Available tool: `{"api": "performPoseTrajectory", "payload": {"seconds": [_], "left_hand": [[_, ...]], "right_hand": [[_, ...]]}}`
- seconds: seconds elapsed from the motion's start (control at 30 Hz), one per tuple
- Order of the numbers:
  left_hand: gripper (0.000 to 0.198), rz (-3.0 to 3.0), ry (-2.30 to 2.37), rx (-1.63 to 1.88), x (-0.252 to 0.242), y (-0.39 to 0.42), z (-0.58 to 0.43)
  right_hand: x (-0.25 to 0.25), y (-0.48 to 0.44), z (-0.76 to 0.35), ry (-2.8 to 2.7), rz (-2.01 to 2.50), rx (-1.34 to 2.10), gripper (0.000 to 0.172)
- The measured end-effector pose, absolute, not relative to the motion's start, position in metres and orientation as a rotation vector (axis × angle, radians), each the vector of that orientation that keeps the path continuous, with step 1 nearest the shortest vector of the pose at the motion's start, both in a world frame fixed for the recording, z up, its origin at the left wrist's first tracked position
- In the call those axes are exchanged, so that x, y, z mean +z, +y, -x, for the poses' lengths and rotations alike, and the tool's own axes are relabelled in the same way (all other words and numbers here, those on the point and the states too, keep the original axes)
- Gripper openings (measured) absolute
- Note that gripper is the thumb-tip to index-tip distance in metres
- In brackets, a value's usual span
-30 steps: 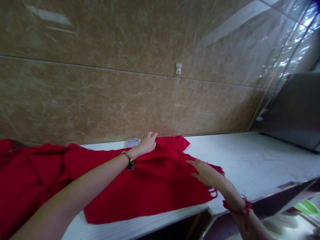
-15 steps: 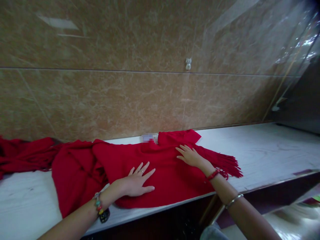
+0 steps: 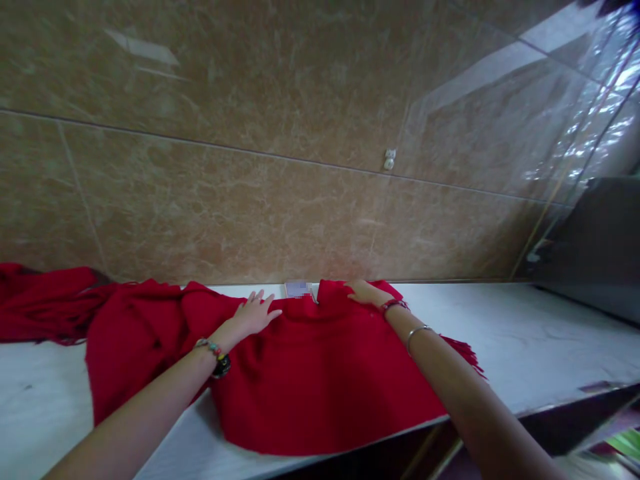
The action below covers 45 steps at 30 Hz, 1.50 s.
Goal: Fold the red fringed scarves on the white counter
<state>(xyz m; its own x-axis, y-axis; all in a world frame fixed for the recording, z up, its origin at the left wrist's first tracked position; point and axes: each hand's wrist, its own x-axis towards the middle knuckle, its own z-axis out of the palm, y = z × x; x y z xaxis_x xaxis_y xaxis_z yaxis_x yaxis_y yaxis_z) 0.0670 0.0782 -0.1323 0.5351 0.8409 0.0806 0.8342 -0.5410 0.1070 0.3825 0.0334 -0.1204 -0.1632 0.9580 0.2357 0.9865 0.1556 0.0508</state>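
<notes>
A red fringed scarf (image 3: 320, 380) lies spread over a white marble counter (image 3: 525, 333), its left part bunched up toward the wall. My left hand (image 3: 253, 317) rests flat on the scarf's far edge with fingers stretched out. My right hand (image 3: 365, 292) lies on the scarf's far right corner, fingers extended and low against the cloth. Between the two hands, by the wall, a phone (image 3: 299, 289) lies on the counter. The scarf's fringe (image 3: 465, 353) shows past my right forearm.
A brown marble wall (image 3: 250, 200) rises directly behind the counter, with a small white fitting (image 3: 389, 159) on it. A dark appliance (image 3: 595, 247) stands at the far right. The counter's front edge runs across the bottom, with something green (image 3: 625, 443) below at the right.
Both hands have slid away from me across the scarf to its far edge near the wall. The view has shifted slightly.
</notes>
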Motion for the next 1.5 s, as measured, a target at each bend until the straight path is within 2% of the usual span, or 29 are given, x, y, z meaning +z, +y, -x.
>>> {"api": "performPoseTrajectory", "payload": {"seconds": [0.13,0.3,0.5,0.63,0.93,1.17,1.23,1.33,1.43,1.5], "left_hand": [[0.068,-2.543,1.666,0.053,-0.162,0.093,-0.050],[0.072,-2.503,1.737,-0.032,-0.161,0.092,-0.049],[0.079,-2.463,1.815,-0.019,-0.159,0.093,-0.047],[0.079,-2.468,1.844,0.028,-0.163,0.092,-0.045],[0.073,-2.408,1.929,0.124,-0.165,0.100,-0.050],[0.064,-2.450,1.973,0.255,-0.169,0.108,-0.047],[0.057,-2.619,1.876,0.407,-0.167,0.104,-0.048],[0.051,-2.933,1.344,0.501,-0.162,0.092,-0.053],[0.052,-2.973,0.770,0.255,-0.159,0.079,-0.056],[0.052,-2.908,0.625,0.103,-0.159,0.073,-0.057]], "right_hand": [[-0.132,0.044,-0.404,-2.264,1.918,-0.152,0.043],[-0.141,0.052,-0.417,-2.222,1.853,-0.028,0.045],[-0.139,0.061,-0.427,-2.136,1.862,0.012,0.021],[-0.130,0.062,-0.440,-2.008,1.866,-0.053,0.018],[-0.129,0.068,-0.463,-1.767,2.006,-0.221,0.021],[-0.148,0.071,-0.431,-1.599,2.169,-0.441,0.043],[-0.145,0.065,-0.422,-1.527,2.206,-0.508,0.047],[-0.138,0.043,-0.403,-1.542,2.204,-0.531,0.044],[-0.140,-0.001,-0.373,-1.831,2.019,-0.489,0.040],[-0.148,-0.037,-0.351,-2.044,1.902,-0.415,0.044]]}}
